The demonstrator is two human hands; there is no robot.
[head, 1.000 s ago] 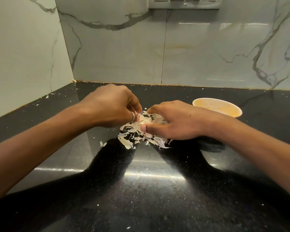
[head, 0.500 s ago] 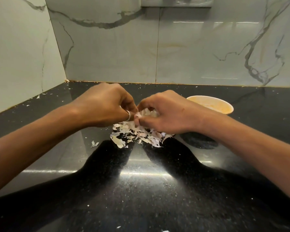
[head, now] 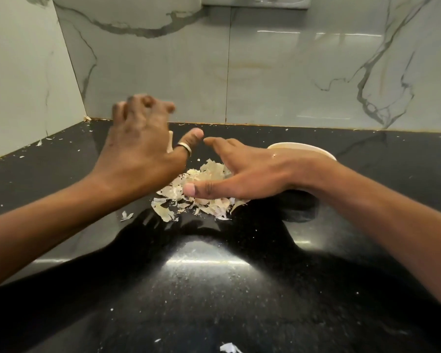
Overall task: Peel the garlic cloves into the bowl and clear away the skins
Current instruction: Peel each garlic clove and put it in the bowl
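a: head view. how far along does the person look?
b: late, by the look of it. the skins (head: 168, 212) lie in one loose heap mid-counter (head: 214, 289) and no unpeeled clove shows, so the peeling seems done. the clearing is what's left.
a: and the bowl?
b: the bowl (head: 303, 147) stands at two o'clock of the heap, just beyond the right wrist. only its far rim shows, so whether it holds cloves can't be told.
a: the hands?
b: the right hand (head: 242, 174) arches over the heap's three o'clock side, fingers straight and spread, grasping nothing. the left hand (head: 138, 154) is raised at ten o'clock, fingers splayed and released, blurred at the tips, with a ring (head: 185, 149) on the thumb.
a: anything loose?
b: a stray flake (head: 126, 215) at eight o'clock of the heap, a scrap (head: 228, 347) cut off at the bottom edge, and specks toward the walls. those likely need gathering too.
a: anything unclear?
b: a pale sliver (head: 170, 142) behind the left thumb: skin or clove, it's too small to tell. the right palm hides part of the heap.
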